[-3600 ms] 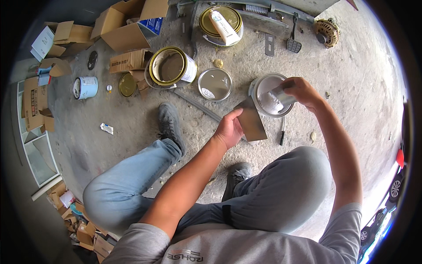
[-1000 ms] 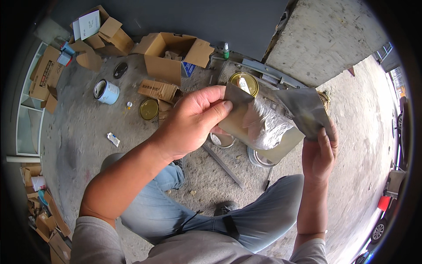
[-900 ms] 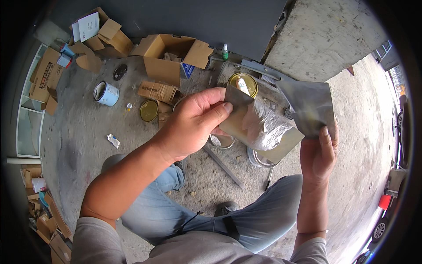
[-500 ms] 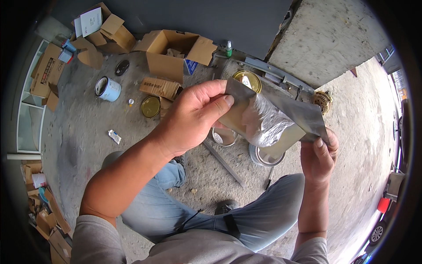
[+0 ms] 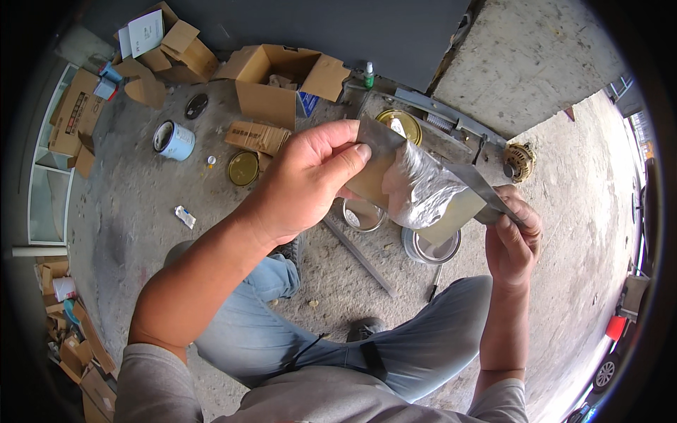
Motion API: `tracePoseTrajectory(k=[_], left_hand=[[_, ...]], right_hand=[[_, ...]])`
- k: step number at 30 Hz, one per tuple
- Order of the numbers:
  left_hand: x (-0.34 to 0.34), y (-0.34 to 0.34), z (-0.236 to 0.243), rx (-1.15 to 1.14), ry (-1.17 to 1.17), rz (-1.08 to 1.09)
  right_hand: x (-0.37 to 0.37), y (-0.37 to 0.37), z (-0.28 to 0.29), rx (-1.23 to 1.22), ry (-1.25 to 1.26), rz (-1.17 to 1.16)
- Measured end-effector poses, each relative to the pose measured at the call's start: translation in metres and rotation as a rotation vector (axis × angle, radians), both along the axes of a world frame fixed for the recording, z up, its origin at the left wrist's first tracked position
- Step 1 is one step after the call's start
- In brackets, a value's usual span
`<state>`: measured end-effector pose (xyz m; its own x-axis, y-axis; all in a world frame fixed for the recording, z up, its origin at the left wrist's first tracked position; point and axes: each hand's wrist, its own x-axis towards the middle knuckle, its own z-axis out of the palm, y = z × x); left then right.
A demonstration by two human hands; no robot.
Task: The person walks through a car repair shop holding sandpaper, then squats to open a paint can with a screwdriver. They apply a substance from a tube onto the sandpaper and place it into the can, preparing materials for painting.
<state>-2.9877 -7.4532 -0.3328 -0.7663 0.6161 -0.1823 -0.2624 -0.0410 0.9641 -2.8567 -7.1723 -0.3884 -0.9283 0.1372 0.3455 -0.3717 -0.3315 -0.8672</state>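
My left hand [image 5: 307,180] pinches the corner of a thin metal spreader sheet [image 5: 378,144] between thumb and fingers. A thick smear of pale grey putty [image 5: 425,192] lies across that sheet. My right hand [image 5: 515,240] grips a second metal spreader [image 5: 483,192], tilted nearly edge-on, its far edge at the right side of the putty. Whether the two sheets touch there, I cannot tell. Both are held above an open round tin [image 5: 457,248] on the concrete floor. Another open tin [image 5: 362,215] stands to its left, partly hidden by my left hand's sheet.
A metal bar [image 5: 360,257] lies between my feet, with a thin dark tool [image 5: 435,283] near my right knee. Beyond are gold tin lids [image 5: 243,169], a blue can [image 5: 174,141], an open cardboard box [image 5: 264,102], a green bottle [image 5: 369,75] and a round metal machine part [image 5: 520,162].
My right hand's spreader has turned to a steeper, more edge-on angle and shifted slightly right, uncovering more of the left sheet. My left hand has moved slightly left.
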Motion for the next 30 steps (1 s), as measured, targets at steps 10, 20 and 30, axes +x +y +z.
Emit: tracePoseTrajectory(k=[10,20,30], left_hand=[[0.000,0.004,-0.002,0.003,0.022,-0.036],[0.003,0.006,-0.004,-0.003,-0.054,-0.003],[0.002,0.006,-0.004,-0.036,-0.054,-0.070]], right_hand=[[-0.003,-0.002,-0.002,-0.251,-0.187,-0.149],[-0.004,-0.005,-0.003,0.267,-0.045,-0.011],[-0.007,0.005,-0.007,-0.242,-0.429,-0.416]])
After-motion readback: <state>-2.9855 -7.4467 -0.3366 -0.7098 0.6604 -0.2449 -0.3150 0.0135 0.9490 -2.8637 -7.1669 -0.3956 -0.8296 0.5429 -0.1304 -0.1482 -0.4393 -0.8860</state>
